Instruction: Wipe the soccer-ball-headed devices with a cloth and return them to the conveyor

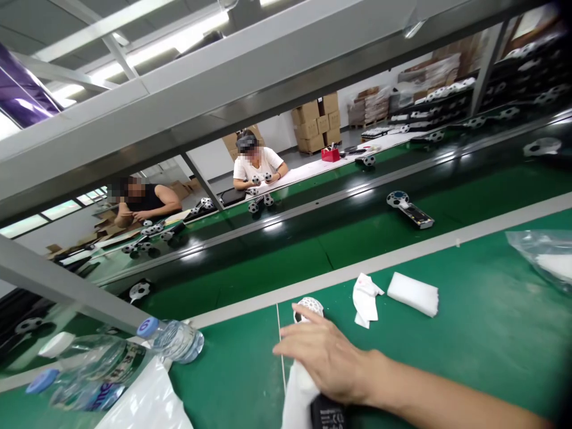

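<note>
My right hand [328, 351] reaches in from the lower right with its back up and its fingers stretched out and apart. It lies over a round item with a black-and-white football pattern [311, 306], partly covering it. Below the fingers is a white piece [297, 393], cut off by the lower edge; whether it joins the round item is hidden under the hand. Beside the wrist is a black part with small printed text [328, 412]. My left hand is out of view. A crumpled white paper [367, 298] and a white foam block [413, 293] lie beyond the hand.
Plastic bottles [176, 339] and a white sheet [149, 400] are on the left; a clear bag [547, 256] is at the right. A green conveyor [295, 259] carries football-patterned devices [409, 208]. Two people [263, 164] sit across it. A metal beam [201, 101] runs overhead.
</note>
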`<state>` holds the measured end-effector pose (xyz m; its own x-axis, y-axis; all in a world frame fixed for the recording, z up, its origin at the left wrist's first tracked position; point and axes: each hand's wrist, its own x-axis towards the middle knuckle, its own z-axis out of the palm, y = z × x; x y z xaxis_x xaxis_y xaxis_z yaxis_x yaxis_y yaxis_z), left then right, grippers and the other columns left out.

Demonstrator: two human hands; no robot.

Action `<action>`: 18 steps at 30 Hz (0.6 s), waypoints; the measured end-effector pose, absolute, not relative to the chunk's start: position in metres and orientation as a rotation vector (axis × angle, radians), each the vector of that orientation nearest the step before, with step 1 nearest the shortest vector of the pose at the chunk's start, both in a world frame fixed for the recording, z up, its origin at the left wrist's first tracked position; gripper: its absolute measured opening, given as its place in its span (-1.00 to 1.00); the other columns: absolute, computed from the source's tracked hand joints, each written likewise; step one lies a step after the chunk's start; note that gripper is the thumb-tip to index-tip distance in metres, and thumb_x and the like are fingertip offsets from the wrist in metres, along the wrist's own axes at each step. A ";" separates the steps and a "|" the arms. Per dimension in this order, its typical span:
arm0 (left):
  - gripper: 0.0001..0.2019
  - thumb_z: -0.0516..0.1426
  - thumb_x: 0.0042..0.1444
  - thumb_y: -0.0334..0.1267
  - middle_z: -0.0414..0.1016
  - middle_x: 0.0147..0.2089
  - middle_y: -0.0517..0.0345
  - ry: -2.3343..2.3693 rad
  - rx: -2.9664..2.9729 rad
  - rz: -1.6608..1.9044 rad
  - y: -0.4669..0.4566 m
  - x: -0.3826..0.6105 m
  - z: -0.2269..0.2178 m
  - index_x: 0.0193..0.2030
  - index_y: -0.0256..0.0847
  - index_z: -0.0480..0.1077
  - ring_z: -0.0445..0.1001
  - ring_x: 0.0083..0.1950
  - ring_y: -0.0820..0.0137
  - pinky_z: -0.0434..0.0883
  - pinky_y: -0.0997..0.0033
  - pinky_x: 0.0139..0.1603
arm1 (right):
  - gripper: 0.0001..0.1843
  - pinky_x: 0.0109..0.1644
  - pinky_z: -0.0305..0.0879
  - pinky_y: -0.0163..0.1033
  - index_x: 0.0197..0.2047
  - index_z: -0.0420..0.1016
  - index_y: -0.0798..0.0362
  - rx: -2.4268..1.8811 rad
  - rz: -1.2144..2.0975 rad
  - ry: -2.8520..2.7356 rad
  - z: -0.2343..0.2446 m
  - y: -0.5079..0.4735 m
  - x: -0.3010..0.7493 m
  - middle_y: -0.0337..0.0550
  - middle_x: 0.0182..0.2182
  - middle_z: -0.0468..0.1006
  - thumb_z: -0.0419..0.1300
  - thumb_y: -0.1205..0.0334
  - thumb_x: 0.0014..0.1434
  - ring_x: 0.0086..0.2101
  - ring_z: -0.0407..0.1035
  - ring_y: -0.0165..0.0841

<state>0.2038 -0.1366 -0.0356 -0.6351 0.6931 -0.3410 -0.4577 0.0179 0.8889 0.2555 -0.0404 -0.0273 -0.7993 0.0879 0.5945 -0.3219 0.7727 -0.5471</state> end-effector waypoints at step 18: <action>-0.75 0.04 0.19 -0.11 0.41 -0.12 0.04 1.171 0.122 1.531 -0.136 0.201 -0.029 -0.06 -0.16 0.34 0.40 -0.19 0.37 0.44 0.31 -0.27 | -0.74 -0.65 0.12 -0.41 -0.21 0.34 0.04 -0.623 2.082 -1.165 -0.058 0.013 0.256 -0.29 -0.51 0.42 0.12 0.10 0.05 -0.64 0.24 -0.48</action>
<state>0.2005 -0.1364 -0.0292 -0.3470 0.7936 -0.4998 -0.6900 0.1449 0.7092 0.2556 0.0132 -0.0582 -0.6668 0.7404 -0.0844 -0.3155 -0.3831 -0.8682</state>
